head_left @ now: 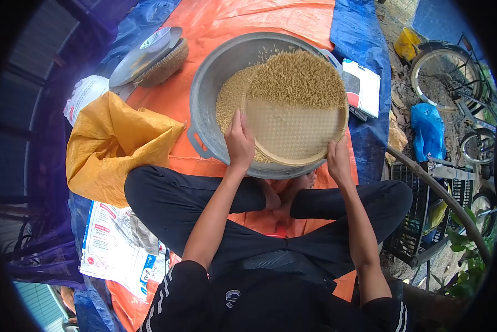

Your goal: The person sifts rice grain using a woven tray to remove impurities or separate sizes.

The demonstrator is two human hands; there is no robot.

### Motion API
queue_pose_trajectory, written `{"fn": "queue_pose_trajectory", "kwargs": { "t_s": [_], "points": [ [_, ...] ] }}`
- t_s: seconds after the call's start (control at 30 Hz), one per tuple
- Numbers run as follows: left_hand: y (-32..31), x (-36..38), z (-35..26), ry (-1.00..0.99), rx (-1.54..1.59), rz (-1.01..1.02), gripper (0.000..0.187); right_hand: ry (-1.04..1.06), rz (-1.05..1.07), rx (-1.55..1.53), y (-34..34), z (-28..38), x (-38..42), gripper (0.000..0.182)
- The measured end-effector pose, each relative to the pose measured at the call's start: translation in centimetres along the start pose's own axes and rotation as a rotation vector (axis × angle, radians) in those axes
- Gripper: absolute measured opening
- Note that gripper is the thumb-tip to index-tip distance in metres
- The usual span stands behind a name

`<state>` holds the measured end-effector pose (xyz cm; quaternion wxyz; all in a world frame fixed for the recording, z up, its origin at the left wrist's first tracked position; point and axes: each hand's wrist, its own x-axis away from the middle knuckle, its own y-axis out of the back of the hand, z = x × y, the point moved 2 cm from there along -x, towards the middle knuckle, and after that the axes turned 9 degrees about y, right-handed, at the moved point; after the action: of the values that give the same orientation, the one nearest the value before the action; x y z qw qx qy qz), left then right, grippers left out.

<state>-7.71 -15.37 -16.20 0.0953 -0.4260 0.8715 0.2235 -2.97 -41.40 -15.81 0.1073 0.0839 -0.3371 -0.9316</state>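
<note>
My left hand (239, 143) is closed around the left rim of a round woven winnowing tray (293, 130). On the right side, my right hand (338, 158) grips the same rim. Unhusked grain (303, 80) is heaped over the far half of the tray, and some kernels appear in the air at its far left edge. Below the tray stands a large grey metal basin (205, 94) with side handles. More grain (232, 97) lies inside the basin, partly hidden by the tray.
Orange tarp (248, 19) and blue tarp (373, 144) cover the ground. A yellow sack (107, 160) and a basket with a lid and bowl (160, 63) are at left. To the right are a white-and-black package (362, 88), a blue bag (427, 130), a black crate (406, 221) and a bicycle (448, 77).
</note>
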Motion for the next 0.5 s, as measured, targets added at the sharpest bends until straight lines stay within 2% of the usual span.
{"fn": "queue_pose_trajectory", "kwargs": {
  "t_s": [0.07,0.13,0.23,0.3,0.37,0.43,0.47,0.5],
  "points": [
    [0.1,-0.1,0.2,0.008,-0.018,0.010,0.028,0.009,0.039,0.045,-0.8,-1.8,0.1,0.026],
    [0.2,0.0,1.5,0.196,-0.214,0.246,0.027,0.020,0.083,0.088,-1.3,-2.4,-0.1,0.026],
    [0.3,0.0,2.3,0.216,-0.241,0.292,0.028,-0.090,0.140,0.123,-1.3,-3.1,0.1,0.020],
    [0.5,0.2,1.9,0.227,-0.217,0.299,0.028,0.035,0.053,0.067,-1.1,-2.8,0.1,0.027],
    [0.4,-0.1,1.1,0.235,-0.192,0.296,0.028,-0.014,0.030,0.004,0.0,-0.3,0.2,0.027],
    [0.3,-0.3,-0.1,0.025,0.043,-0.017,0.029,-0.063,-0.001,-0.058,0.3,0.4,0.0,0.026],
    [0.3,-0.3,-0.2,0.023,0.046,-0.014,0.029,-0.041,0.008,-0.046,0.2,0.3,0.0,0.026],
    [0.3,-0.3,0.0,0.095,-0.028,0.080,0.028,-0.016,0.014,-0.034,0.2,0.1,0.0,0.025]
  ]
}}
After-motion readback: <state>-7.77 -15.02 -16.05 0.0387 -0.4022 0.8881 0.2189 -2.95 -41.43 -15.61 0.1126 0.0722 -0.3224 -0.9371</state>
